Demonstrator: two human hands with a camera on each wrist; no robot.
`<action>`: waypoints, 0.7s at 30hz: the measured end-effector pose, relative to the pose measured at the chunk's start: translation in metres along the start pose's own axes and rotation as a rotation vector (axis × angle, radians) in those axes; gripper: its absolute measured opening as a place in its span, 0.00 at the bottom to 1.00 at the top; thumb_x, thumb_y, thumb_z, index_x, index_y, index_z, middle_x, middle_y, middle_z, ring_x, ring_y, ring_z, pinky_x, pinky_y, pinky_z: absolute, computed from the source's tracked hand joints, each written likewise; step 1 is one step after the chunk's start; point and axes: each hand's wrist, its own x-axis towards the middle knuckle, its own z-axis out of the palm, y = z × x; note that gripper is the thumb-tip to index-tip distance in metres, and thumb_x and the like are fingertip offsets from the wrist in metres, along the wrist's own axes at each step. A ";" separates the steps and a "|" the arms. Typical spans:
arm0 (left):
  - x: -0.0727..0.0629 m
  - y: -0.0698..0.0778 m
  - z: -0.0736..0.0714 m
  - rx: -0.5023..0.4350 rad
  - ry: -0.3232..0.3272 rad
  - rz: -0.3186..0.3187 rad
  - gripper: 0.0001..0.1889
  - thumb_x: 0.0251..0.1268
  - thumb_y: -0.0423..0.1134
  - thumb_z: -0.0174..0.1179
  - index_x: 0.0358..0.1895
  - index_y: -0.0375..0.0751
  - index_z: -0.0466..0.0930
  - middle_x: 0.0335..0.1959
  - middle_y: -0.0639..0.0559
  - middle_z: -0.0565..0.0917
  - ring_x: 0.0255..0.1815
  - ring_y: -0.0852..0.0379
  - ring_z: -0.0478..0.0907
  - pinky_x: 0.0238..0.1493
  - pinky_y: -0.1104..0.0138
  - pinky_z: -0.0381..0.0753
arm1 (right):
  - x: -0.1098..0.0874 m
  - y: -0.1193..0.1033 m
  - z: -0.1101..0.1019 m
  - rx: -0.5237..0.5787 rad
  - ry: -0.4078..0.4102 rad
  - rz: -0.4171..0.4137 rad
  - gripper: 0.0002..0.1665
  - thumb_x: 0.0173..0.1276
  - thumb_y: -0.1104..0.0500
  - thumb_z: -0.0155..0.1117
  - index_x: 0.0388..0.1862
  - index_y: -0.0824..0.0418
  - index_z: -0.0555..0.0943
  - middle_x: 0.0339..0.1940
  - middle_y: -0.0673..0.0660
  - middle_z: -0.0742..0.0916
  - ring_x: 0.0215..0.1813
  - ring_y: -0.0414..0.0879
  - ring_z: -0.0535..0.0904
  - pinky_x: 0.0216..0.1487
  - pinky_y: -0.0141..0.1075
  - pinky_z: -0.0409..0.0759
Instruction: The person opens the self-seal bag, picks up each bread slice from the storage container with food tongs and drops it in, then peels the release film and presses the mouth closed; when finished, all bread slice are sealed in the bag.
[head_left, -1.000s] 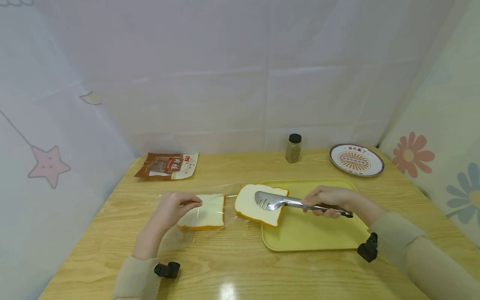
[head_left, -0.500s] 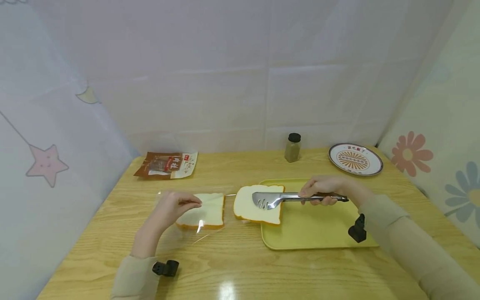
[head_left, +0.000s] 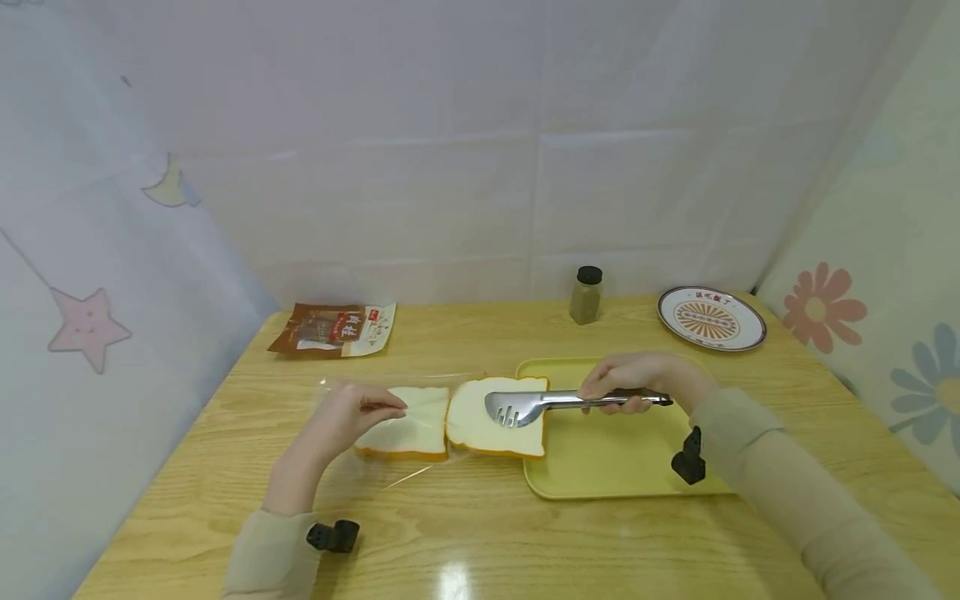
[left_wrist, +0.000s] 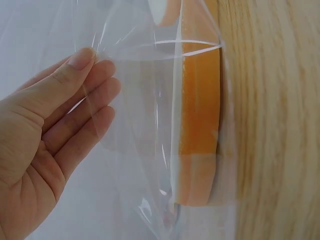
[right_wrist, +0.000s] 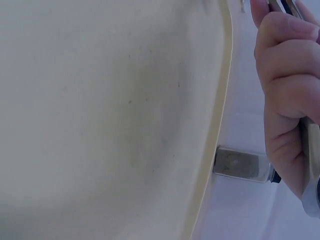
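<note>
My left hand pinches the upper layer of a clear plastic bag between thumb and fingertips, lifting the film. Inside that bag lies one bread slice with an orange-brown crust, seen edge-on in the left wrist view. My right hand grips metal serving tongs by the handle. Their slotted head lies over the face of a second bread slice, which they hold at the bag's mouth, its left edge right at the first slice. This second slice overlaps the left rim of the yellow tray.
A brown snack packet lies at the back left of the wooden table. At the back stands a small jar with a black lid, and a patterned plate sits at the back right.
My right hand has moved left with the tongs, bringing the second bread slice from the tray side up to the first slice. The left hand has stayed almost still, holding the film.
</note>
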 end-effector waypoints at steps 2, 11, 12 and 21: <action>-0.001 -0.001 0.001 -0.001 -0.003 0.001 0.06 0.56 0.33 0.65 0.37 0.40 0.88 0.34 0.50 0.88 0.34 0.58 0.85 0.36 0.72 0.84 | 0.004 -0.001 0.002 0.003 0.006 0.003 0.25 0.72 0.52 0.53 0.50 0.76 0.76 0.14 0.50 0.72 0.10 0.37 0.56 0.10 0.27 0.58; -0.001 -0.003 0.003 0.003 0.011 0.015 0.05 0.56 0.32 0.65 0.36 0.39 0.88 0.33 0.50 0.88 0.35 0.55 0.86 0.37 0.71 0.84 | 0.014 0.002 0.005 0.037 -0.023 -0.003 0.25 0.72 0.52 0.53 0.50 0.76 0.75 0.16 0.50 0.74 0.09 0.37 0.57 0.10 0.27 0.60; -0.001 -0.003 0.003 0.003 0.014 0.010 0.05 0.56 0.32 0.65 0.36 0.39 0.88 0.33 0.50 0.88 0.35 0.56 0.86 0.37 0.70 0.84 | 0.014 0.002 0.005 0.039 -0.025 -0.008 0.25 0.72 0.52 0.52 0.50 0.76 0.75 0.15 0.50 0.74 0.09 0.36 0.57 0.10 0.27 0.60; 0.000 0.000 0.000 0.016 0.032 0.003 0.06 0.56 0.32 0.65 0.37 0.40 0.88 0.35 0.50 0.88 0.37 0.55 0.86 0.39 0.68 0.85 | 0.022 0.001 0.007 0.059 -0.031 -0.011 0.25 0.72 0.51 0.54 0.48 0.75 0.75 0.15 0.50 0.73 0.09 0.36 0.57 0.09 0.27 0.58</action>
